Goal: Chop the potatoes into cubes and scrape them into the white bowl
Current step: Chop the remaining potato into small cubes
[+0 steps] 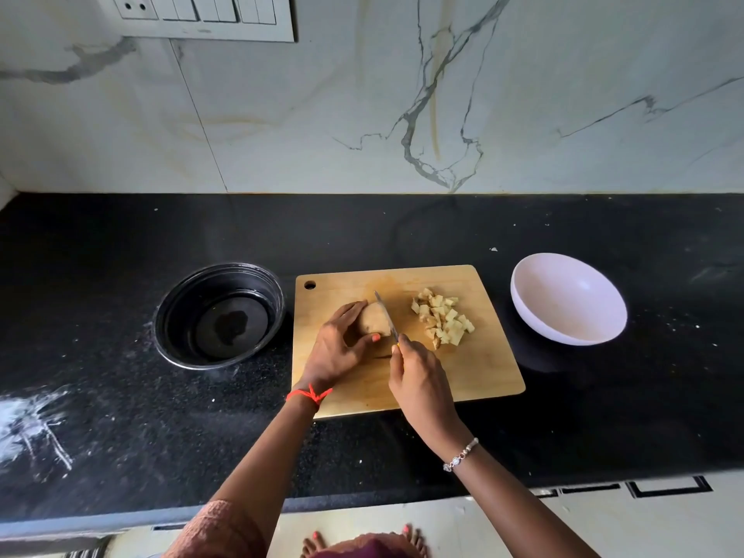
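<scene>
While the potato point(372, 322) is clamped by the left hand point(336, 348) mid cutting board point(475, 364), beside the cubes point(443, 319), and the knife point(385, 314) is gripped by the right hand point(418, 380), fingertips could be nicked if the potato rolls.

light: soft, dim | shadows: faint | focus: sharp | edges: wide-angle bowing

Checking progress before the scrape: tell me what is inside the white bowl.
The white bowl looks empty; its whole inside shows bare. The potato cubes still lie on the cutting board. Nothing covers the bowl.
</scene>
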